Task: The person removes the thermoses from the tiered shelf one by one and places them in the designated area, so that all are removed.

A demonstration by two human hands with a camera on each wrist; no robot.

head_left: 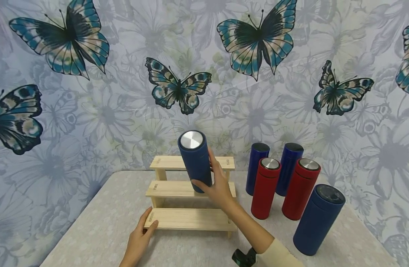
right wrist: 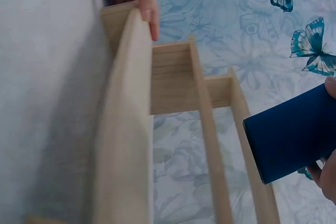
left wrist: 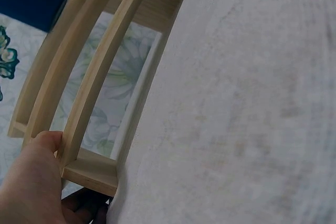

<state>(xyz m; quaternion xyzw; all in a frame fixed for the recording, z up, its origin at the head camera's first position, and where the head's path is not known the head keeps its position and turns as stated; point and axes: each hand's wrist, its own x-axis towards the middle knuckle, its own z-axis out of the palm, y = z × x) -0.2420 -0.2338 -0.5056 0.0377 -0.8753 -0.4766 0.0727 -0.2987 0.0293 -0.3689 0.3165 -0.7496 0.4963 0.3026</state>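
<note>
My right hand (head_left: 221, 187) grips a matte blue thermos (head_left: 195, 163) with a silver lid top, its thumb and fingers on opposite sides. The thermos tilts slightly and overlaps the upper and middle boards of a three-tier wooden display rack (head_left: 191, 219) in the head view. In the right wrist view the thermos base (right wrist: 257, 150) shows apart from the rack boards (right wrist: 210, 145). At the left end of the lowest board, my left hand (head_left: 139, 235) holds the rack, thumb on top. The left wrist view shows that thumb (left wrist: 50, 141) against the board's edge.
To the right of the rack stand two red thermoses (head_left: 265, 189) (head_left: 301, 191), two glossy dark blue ones (head_left: 256, 168) (head_left: 289, 170) behind them, and another matte blue thermos (head_left: 319, 220) in front. A pale patterned tablecloth (head_left: 101, 218) covers the table. Behind rises a butterfly-print backdrop (head_left: 124, 122).
</note>
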